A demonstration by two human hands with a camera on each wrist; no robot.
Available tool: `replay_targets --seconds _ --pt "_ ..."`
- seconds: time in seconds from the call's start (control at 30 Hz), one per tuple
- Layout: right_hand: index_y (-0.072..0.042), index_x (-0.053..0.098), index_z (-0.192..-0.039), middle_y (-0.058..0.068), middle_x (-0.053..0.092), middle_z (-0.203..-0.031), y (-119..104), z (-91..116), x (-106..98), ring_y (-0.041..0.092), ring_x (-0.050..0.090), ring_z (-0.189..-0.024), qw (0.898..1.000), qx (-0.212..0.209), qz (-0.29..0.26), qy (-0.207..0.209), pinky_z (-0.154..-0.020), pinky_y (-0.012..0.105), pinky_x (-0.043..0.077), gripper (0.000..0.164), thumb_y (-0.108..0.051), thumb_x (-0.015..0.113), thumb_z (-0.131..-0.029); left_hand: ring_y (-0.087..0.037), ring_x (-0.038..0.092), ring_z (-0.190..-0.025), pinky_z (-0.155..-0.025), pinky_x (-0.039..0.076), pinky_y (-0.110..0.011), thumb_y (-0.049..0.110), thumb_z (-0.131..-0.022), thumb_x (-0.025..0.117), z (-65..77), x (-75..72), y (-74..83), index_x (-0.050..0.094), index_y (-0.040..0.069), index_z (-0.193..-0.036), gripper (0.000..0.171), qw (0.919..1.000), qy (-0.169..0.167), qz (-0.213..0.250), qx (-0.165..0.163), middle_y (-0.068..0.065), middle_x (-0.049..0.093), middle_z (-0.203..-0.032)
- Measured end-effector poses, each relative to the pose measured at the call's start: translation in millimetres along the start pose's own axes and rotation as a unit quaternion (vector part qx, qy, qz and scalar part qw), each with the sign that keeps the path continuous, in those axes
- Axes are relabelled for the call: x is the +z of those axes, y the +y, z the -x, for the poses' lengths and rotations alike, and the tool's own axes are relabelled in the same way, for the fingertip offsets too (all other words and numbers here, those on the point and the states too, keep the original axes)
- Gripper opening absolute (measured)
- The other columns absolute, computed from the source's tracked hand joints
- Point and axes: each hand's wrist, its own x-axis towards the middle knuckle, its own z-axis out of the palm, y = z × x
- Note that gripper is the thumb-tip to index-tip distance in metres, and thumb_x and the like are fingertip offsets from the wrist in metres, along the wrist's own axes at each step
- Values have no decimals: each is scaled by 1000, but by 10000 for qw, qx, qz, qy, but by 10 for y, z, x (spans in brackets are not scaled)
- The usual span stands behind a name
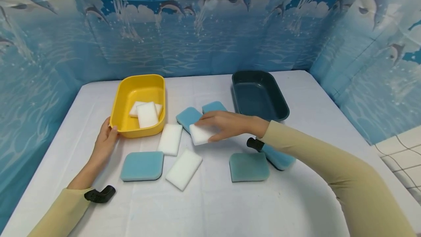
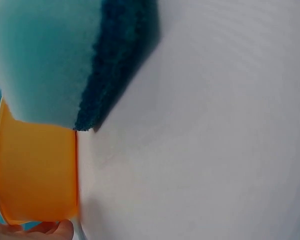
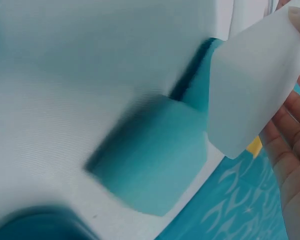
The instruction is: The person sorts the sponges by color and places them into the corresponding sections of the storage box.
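Observation:
My right hand [image 1: 227,124] pinches a white melamine sponge [image 1: 201,134] above the middle of the table; the right wrist view shows the thumb on one face of that white sponge [image 3: 257,80] and the fingers on the other. Two blue scouring sponges lie beneath and beyond it, one blue sponge [image 1: 189,117] partly covered. At the near left corner of a yellow tub [image 1: 154,131], my left hand [image 1: 106,141] grips the wall. Inside the tub are two white sponges [image 1: 147,115], one overlapping the other. Two more white sponges [image 1: 170,140] lie right of and in front of the tub.
A dark teal tub [image 1: 260,96] stands at the back right. Nearer the front lie a blue sponge [image 1: 142,166] at left, a greener sponge [image 1: 249,167] and another blue sponge [image 1: 279,157] partly under the right forearm. A dolphin-print curtain [image 1: 204,43] surrounds the white table [image 1: 158,211].

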Motion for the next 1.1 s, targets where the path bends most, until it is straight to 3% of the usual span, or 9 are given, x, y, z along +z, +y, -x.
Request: replay_targets --seconds 0.27,0.53,1.1 --pt "-10 50 -135 7 54 -131 -58 -126 -94 19 54 -117 9999 -35 96 33 -99 31 49 57 -31 68 -85 -40 19 -143 -111 26 -58 31 -104 19 -10 16 -9 -4 8 -151 58 10000 -10 -20 52 -19 6 -158" --pt "-9 51 -134 9 54 -132 -90 -338 -214 20 53 -118 9995 -146 185 209 -102 31 47 58 -32 68 -84 -41 18 -143 -111 26 -59 33 -103 19 -11 26 -21 -4 8 -151 59 10000 -1 -45 62 -19 5 -158" --pt "-12 49 -137 7 52 -136 -195 -739 -382 20 50 -124 9997 -41 208 158 -107 31 44 58 -33 67 -85 -40 20 -142 -111 26 -59 32 -104 20 -8 1 -50 -2 8 -151 58 9999 35 7 164 -18 8 -158"
